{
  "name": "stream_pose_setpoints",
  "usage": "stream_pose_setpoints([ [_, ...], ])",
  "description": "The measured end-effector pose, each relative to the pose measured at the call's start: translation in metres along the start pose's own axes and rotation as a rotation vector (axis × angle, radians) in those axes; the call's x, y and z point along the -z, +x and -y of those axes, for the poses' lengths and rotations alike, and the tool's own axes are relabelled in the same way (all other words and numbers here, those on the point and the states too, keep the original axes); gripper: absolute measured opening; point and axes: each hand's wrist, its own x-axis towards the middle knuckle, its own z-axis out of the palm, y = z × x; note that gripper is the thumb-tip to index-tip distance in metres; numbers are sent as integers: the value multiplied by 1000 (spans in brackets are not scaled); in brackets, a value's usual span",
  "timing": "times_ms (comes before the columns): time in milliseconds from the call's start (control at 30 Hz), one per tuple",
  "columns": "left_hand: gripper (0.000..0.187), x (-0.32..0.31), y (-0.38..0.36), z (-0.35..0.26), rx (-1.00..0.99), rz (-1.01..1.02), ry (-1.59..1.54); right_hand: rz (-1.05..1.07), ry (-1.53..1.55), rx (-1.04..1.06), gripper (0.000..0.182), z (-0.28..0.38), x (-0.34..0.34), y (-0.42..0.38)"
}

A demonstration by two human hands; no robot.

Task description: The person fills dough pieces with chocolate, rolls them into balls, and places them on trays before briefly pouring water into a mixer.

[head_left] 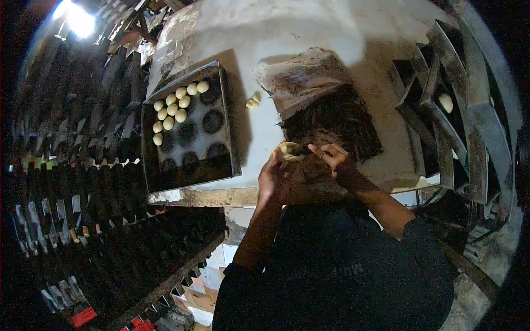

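My left hand [269, 179] is curled under a flattened pale piece of dough [283, 151], holding it up near the table's front edge. A dark filling [297, 149] lies in the dough's hollow. Beside it, my right hand [334, 159] is closed in a pinch, its fingertips close to the filling. What those fingers grip is too dark to make out. Just beyond both hands sits a large mound of dark brown paste [337, 118], partly under a crumpled plastic sheet [301, 74]. Small scraps of dough [253, 101] lie left of the mound.
To the left stands a dark metal tray [227, 129] with several round dough balls [180, 116] toward its far left. Stacked metal trays [447, 105] line the right side of the table [251, 44]. Dark racks [72, 143] fill the far left, beneath a bright lamp [80, 22].
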Motion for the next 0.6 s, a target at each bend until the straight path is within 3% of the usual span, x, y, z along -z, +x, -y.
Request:
stream_pose_setpoints([
  [100, 48, 28, -15, 1, -119, 38, 162, 110, -108, -188, 35, -9, -19, -33],
  [200, 45, 43, -32, -4, -205, 146, 34, -22, -172, -122, 29, 20, 2, -23],
  [233, 45, 22, -48, -7, -214, 65, -5, -87, -63, -94, 28, 35, 4, -13],
  [333, 47, 0, -82, 3, -319, 118, -27, -94, 1099, -467, 29, 102, -6, 13],
  [400, 56, 21, -91, 25, -750, 54, 715, -118, 607, -179, 31, 157, 31, 37],
  [467, 73, 10, -130, 12, -986, -22, 1551, -233, 394, -76, 29, 204, 54, 42],
  [533, 72, 8, -164, 11, -1112, -148, 1553, -294, 315, -67, 26, 237, 59, 36],
  [600, 71, 5, -203, 0, -1032, 8, 998, -437, 350, 85, 20, 256, 55, 22],
])
